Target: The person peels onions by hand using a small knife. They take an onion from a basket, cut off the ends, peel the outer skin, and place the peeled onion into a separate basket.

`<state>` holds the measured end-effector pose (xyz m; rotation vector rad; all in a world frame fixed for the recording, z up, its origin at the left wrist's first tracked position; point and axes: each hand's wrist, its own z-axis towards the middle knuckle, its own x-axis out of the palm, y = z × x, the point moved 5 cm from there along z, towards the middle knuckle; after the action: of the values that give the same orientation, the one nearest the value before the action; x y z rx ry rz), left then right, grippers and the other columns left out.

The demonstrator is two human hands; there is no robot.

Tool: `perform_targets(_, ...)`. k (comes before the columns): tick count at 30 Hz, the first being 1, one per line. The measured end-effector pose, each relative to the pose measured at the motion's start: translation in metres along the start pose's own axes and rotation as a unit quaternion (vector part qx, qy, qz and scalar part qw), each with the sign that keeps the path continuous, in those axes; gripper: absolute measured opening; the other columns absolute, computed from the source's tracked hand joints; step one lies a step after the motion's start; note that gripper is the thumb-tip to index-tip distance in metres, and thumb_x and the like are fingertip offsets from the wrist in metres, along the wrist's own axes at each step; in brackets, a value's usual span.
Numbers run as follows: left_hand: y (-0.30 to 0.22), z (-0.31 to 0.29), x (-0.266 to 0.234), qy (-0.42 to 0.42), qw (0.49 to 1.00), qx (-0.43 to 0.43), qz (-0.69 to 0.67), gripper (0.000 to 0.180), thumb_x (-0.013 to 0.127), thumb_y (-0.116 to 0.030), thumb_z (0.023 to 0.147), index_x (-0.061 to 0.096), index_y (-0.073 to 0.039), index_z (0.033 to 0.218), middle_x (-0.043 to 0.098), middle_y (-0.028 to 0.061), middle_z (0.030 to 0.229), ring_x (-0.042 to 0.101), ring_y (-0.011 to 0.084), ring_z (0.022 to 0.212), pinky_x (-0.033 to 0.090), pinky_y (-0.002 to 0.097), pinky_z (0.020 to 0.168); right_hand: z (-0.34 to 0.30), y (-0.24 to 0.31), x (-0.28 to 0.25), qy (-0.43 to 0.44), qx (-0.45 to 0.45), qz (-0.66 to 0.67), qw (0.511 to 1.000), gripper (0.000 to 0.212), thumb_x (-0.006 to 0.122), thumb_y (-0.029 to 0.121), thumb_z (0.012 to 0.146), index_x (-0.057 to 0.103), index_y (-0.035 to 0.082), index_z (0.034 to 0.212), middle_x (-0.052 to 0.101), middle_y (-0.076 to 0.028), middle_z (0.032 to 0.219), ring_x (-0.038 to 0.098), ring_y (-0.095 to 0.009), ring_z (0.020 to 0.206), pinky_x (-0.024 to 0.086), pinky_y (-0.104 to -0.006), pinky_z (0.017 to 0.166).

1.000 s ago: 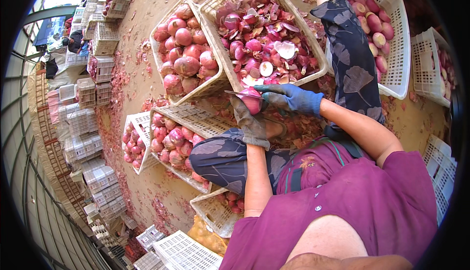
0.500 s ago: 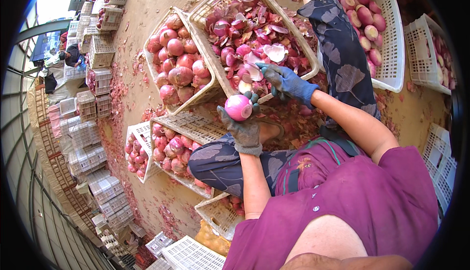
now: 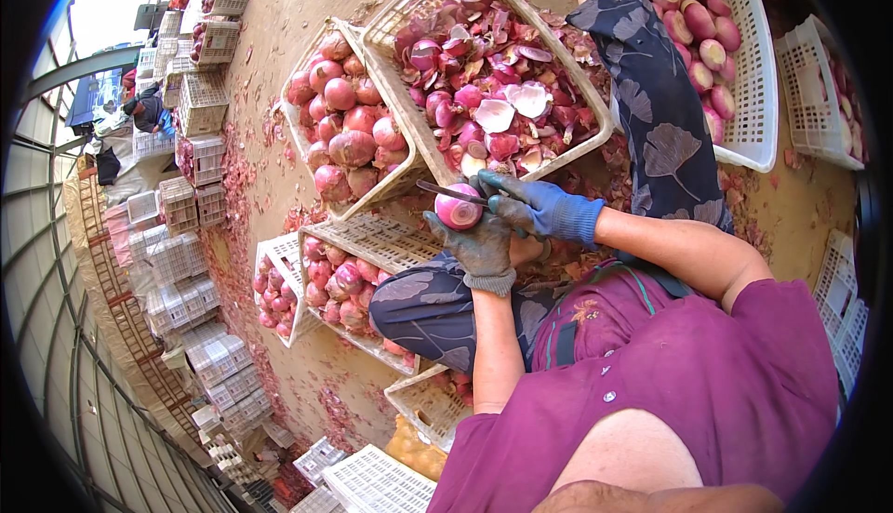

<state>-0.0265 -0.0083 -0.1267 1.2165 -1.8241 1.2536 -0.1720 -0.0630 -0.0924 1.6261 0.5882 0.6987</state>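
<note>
Now knife [image 3: 450,193] across onion [image 3: 458,213], right hand [image 3: 539,204] nearer left hand [image 3: 477,251].

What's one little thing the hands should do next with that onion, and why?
Probably ease the knife gently along the onion to peel it a little: the left hand cups the onion, the right hand holds the knife across it, and loose peels lie in the crate just beyond.

Bright daylight, white glare upper left, soft shadows, left wall [image 3: 56,308] bowed, black fisheye rim
</note>
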Motion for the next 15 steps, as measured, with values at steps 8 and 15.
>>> perform_targets(8, 0.018, 0.004, 0.054, 0.014, 0.999, 0.028, 0.006, 0.089, 0.039, -0.073, 0.093, 0.045, 0.000, 0.143, 0.053, 0.0209, 0.143, 0.048, 0.0380, 0.134, 0.031, 0.0490, 0.119, 0.005, -0.006, 0.005, -0.081, -0.180, -0.124, 0.972, 0.059, 0.054, 0.038, 0.103, 0.038, 0.015, 0.154, 0.068, -0.021, 0.100, 0.068, -0.025, 0.076, 0.054, -0.0384, 0.071)
perform_targets(15, 0.010, -0.004, 0.069, -0.028, 0.934, 0.182, 0.307, 0.059, 0.073, -0.005, 0.085, 0.046, 0.001, 0.137, 0.060, 0.0171, 0.135, 0.058, 0.0298, 0.124, 0.044, 0.0419, 0.109, 0.003, -0.005, 0.006, 0.021, 0.035, 0.223, 0.974, 0.047, 0.051, 0.036, 0.106, 0.046, 0.022, 0.150, 0.062, 0.001, 0.099, 0.047, -0.006, 0.056, 0.038, -0.0213, 0.043)
